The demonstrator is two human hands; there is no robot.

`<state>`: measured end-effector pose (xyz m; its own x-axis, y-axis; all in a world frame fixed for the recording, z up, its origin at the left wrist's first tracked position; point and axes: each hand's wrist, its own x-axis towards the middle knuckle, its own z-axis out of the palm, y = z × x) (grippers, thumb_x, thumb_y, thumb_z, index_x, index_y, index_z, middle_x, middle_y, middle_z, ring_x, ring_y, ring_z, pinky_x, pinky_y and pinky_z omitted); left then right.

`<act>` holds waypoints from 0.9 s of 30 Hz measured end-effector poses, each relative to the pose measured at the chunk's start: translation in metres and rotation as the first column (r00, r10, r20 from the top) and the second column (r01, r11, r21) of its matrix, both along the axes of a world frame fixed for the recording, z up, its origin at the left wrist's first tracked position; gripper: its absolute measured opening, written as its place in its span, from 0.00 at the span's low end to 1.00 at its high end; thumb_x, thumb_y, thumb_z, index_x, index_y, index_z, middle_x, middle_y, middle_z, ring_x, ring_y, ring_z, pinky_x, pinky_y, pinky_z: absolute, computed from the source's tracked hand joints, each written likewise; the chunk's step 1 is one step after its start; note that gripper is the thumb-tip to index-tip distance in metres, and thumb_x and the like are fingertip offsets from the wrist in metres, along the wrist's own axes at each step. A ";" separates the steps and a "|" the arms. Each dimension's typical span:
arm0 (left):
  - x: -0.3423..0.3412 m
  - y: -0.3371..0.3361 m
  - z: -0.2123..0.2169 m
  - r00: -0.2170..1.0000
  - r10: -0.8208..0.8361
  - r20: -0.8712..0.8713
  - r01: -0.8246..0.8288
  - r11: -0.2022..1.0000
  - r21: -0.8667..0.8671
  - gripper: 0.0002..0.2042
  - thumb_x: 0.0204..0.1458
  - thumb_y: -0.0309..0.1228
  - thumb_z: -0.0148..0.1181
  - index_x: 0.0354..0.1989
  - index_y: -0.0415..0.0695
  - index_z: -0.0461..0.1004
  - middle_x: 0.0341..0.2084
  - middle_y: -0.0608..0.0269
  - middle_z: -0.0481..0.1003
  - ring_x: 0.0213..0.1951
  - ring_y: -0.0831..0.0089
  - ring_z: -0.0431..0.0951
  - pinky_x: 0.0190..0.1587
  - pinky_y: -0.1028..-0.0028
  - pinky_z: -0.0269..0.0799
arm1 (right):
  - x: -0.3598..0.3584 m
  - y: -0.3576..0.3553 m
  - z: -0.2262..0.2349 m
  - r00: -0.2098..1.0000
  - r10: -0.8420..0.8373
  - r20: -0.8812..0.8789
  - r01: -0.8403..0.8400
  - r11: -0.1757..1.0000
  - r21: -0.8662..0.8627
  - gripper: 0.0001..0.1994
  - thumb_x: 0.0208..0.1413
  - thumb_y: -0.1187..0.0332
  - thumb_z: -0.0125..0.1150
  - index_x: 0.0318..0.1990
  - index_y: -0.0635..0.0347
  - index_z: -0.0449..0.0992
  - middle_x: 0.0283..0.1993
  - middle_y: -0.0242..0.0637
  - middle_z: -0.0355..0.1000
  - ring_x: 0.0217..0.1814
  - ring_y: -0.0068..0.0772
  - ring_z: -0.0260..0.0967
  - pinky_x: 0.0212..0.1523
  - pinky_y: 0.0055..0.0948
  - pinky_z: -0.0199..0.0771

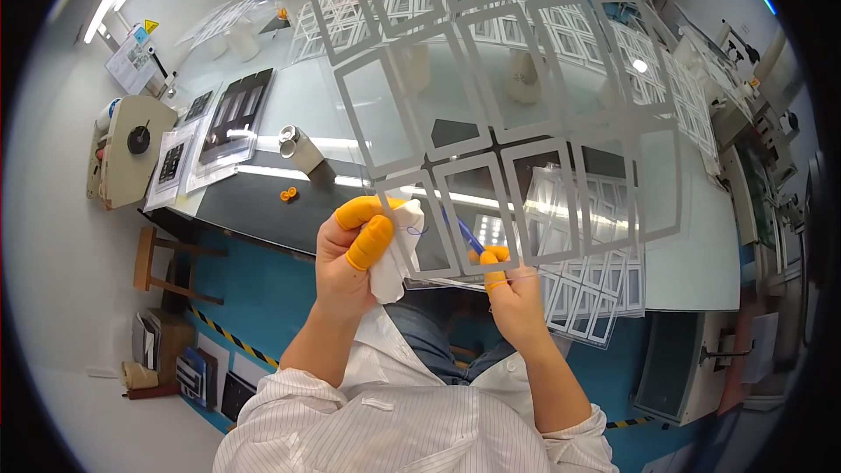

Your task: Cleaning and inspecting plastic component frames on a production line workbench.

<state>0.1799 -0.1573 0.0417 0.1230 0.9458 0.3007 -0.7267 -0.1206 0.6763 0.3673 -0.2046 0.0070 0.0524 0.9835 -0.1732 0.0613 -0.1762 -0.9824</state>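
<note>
Tilted clear sheet [480,101], grey frames [508,210] lengthwise forward from orange-capped fingers [370,243]

Sheet: large clear panel of grey rectangular frames [527,132], raised and tilted over a long pale bench with a black front strip [692,271]
Left grip [346,245]: orange rubber finger cots [371,243], folded white cloth [386,276] pinched at the panel's lower left edge
Right grip [510,285]: similar cots, slim blue pen [469,233] held at the lower edge
Left on bench: square silver metal can [302,151], small loose orange pieces [289,194] beside it
Right on bench: spread clear sheets with white frames [594,285]
</note>
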 end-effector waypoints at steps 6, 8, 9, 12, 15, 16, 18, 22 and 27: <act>-0.005 -0.001 -0.007 0.998 0.055 -0.020 -0.056 0.998 -0.033 0.11 0.50 0.24 0.56 0.42 0.35 0.72 0.35 0.56 0.75 0.34 0.73 0.76 0.39 0.76 0.73 | -0.010 0.033 -0.063 0.792 -0.172 0.585 -0.067 0.929 0.364 0.19 0.56 0.71 0.47 0.54 0.68 0.58 0.43 0.52 0.63 0.42 0.46 0.64 0.42 0.36 0.63; -0.012 0.002 -0.011 0.999 0.044 -0.030 -0.045 0.999 -0.018 0.11 0.49 0.24 0.56 0.41 0.34 0.71 0.35 0.56 0.75 0.34 0.71 0.75 0.39 0.76 0.72 | -0.011 0.039 -0.057 0.689 -0.103 0.718 -0.120 0.960 0.253 0.22 0.52 0.71 0.49 0.54 0.70 0.57 0.52 0.58 0.56 0.50 0.55 0.59 0.49 0.44 0.61; -0.016 0.001 -0.013 0.997 0.057 -0.043 -0.059 0.998 -0.033 0.10 0.50 0.23 0.55 0.41 0.34 0.71 0.36 0.55 0.74 0.35 0.70 0.75 0.39 0.76 0.71 | -0.004 0.041 -0.052 0.677 -0.121 0.726 -0.095 0.964 0.249 0.22 0.52 0.71 0.49 0.54 0.70 0.57 0.52 0.58 0.56 0.50 0.55 0.59 0.49 0.44 0.61; -0.024 0.001 -0.015 0.997 0.053 -0.049 -0.056 0.996 -0.074 0.10 0.50 0.23 0.55 0.40 0.34 0.72 0.33 0.56 0.73 0.33 0.72 0.73 0.36 0.78 0.70 | 0.033 0.045 -0.035 0.773 -0.271 0.573 -0.071 0.862 0.502 0.17 0.51 0.74 0.49 0.51 0.67 0.63 0.45 0.50 0.63 0.38 0.44 0.62 0.42 0.32 0.64; -0.036 0.009 -0.031 0.994 -0.099 -0.037 0.100 0.995 0.010 0.12 0.51 0.26 0.55 0.43 0.35 0.70 0.35 0.52 0.73 0.37 0.65 0.72 0.39 0.73 0.74 | 0.069 0.049 0.023 0.961 -0.273 0.032 0.241 0.894 0.378 0.12 0.53 0.79 0.45 0.44 0.68 0.69 0.38 0.42 0.70 0.36 0.30 0.65 0.41 0.23 0.65; -0.037 0.010 -0.035 0.993 -0.110 -0.035 0.110 0.994 0.000 0.13 0.51 0.27 0.55 0.43 0.34 0.70 0.34 0.53 0.73 0.36 0.65 0.72 0.39 0.73 0.74 | 0.079 0.047 0.041 0.956 -0.292 -0.038 0.281 0.864 0.419 0.11 0.53 0.79 0.45 0.43 0.67 0.70 0.36 0.38 0.70 0.35 0.24 0.64 0.41 0.21 0.64; -0.033 0.009 -0.035 0.990 -0.137 -0.005 0.137 0.990 -0.011 0.13 0.50 0.27 0.56 0.42 0.34 0.69 0.34 0.52 0.73 0.37 0.64 0.72 0.39 0.74 0.74 | 0.094 0.039 0.070 0.942 -0.319 -0.108 0.332 0.823 0.462 0.10 0.54 0.79 0.44 0.42 0.67 0.71 0.34 0.34 0.70 0.34 0.19 0.63 0.40 0.18 0.63; -0.023 0.006 -0.035 0.987 -0.159 -0.027 0.159 0.987 -0.009 0.12 0.50 0.26 0.56 0.42 0.34 0.70 0.35 0.51 0.74 0.37 0.64 0.75 0.41 0.72 0.75 | 0.102 0.021 0.101 0.953 -0.249 -0.171 0.300 0.718 0.628 0.11 0.59 0.65 0.48 0.40 0.65 0.71 0.34 0.31 0.69 0.34 0.16 0.61 0.37 0.17 0.59; -0.021 -0.001 -0.030 0.986 -0.154 -0.058 0.149 0.985 -0.083 0.10 0.49 0.23 0.56 0.40 0.35 0.72 0.37 0.52 0.74 0.35 0.71 0.76 0.40 0.77 0.73 | 0.098 0.006 0.108 0.951 -0.303 -0.056 0.257 0.679 0.687 0.10 0.59 0.66 0.49 0.39 0.64 0.70 0.33 0.31 0.69 0.33 0.16 0.62 0.38 0.16 0.60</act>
